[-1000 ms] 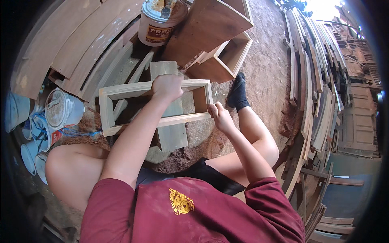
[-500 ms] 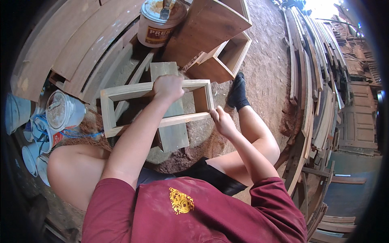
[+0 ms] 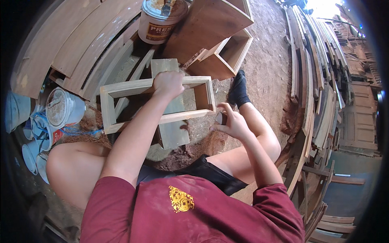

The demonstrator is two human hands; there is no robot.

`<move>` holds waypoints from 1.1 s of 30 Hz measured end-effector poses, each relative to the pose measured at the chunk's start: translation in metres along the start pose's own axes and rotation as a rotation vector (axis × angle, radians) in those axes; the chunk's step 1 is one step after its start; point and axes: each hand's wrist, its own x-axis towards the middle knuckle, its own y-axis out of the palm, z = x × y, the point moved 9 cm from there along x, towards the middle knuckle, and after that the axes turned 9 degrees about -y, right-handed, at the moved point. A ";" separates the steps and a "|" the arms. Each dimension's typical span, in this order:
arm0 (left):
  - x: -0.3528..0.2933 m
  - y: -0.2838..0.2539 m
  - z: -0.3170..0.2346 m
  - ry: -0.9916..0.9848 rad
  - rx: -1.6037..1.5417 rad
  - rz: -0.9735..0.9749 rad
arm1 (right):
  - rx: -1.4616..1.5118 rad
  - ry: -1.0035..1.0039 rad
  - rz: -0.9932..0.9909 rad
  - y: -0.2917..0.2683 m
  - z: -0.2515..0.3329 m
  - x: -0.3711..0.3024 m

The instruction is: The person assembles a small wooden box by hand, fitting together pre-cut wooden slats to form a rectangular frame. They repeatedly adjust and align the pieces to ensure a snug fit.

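The left hand (image 3: 167, 84) — arm outstretched — clasps the far rail of the wooden frame (image 3: 190, 116) with curled fingers. Right of them, the right hand (image 3: 234, 121) bends half-open beside the frame; its hold on a small dark piece (image 3: 221, 118) is unclear.

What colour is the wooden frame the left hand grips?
The frame is pale, yellowish tan; it shows best in the head view.

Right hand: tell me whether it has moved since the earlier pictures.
Yes. The right hand has moved rightward, farther from the grey board under the wooden frame.
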 end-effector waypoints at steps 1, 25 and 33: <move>0.000 0.002 0.000 0.001 0.001 0.007 | -0.101 -0.111 0.005 0.002 0.007 0.004; -0.002 -0.004 -0.007 0.004 -0.004 0.013 | 0.243 0.188 -0.237 0.033 -0.062 0.016; -0.001 -0.003 -0.001 -0.008 -0.009 0.004 | 0.305 0.183 -0.231 0.050 -0.054 0.014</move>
